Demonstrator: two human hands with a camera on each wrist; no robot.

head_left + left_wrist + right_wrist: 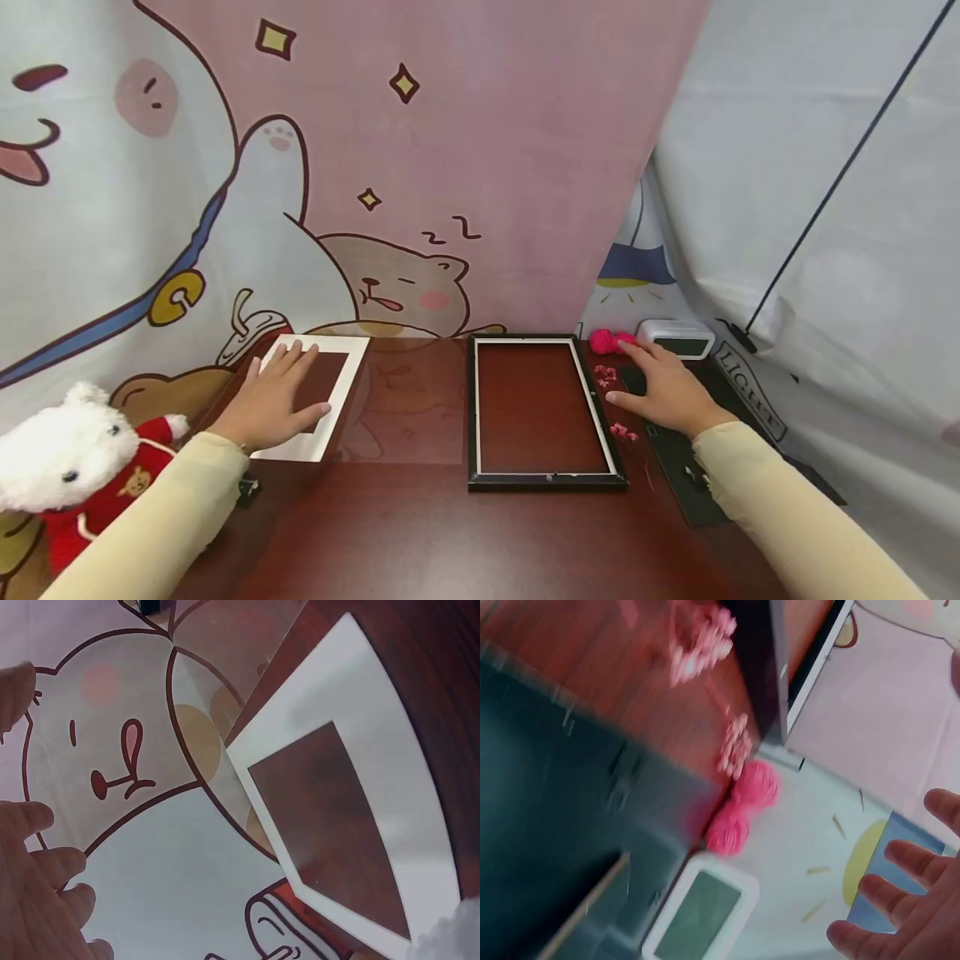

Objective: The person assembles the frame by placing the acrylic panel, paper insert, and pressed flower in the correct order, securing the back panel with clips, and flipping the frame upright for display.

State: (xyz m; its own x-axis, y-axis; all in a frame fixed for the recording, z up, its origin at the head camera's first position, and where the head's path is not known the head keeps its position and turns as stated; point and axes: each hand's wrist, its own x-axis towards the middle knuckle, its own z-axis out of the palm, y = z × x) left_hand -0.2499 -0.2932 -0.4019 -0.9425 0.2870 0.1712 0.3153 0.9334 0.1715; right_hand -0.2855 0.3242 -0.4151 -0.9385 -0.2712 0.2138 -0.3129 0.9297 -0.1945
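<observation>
Now both hands lie flat on a dark wooden table [420,525]. The left hand [273,400] rests on a white mat board [337,392], a flat card with a window cut in its middle. The fingers are straight and spread, so the hand is open and seems to press the card down, not grab it. The card sits near the back left corner of the table, and pressing like this likely keeps it from sliding. In the left wrist view the white mat board [390,750] shows the brown table through its window.

The right hand [663,387] is also open, its fingers straight and a little apart. It rests on a flat black board [678,475] that lies along the right edge of the table. Just beside the fingertips lie small pink dried flowers [604,375], with a few more closer to the front. The flowers look tiny and light, so a flat, gentle hand suits them.

Between the two hands lies a black picture frame [546,480], flat on the table with nothing inside it. It sits in the middle, within easy reach of both hands.

At the back right corner sit a bright pink fluffy ball [609,341] and a small white clock [675,337]. By the left edge sits a white teddy bear in red [67,458].
</observation>
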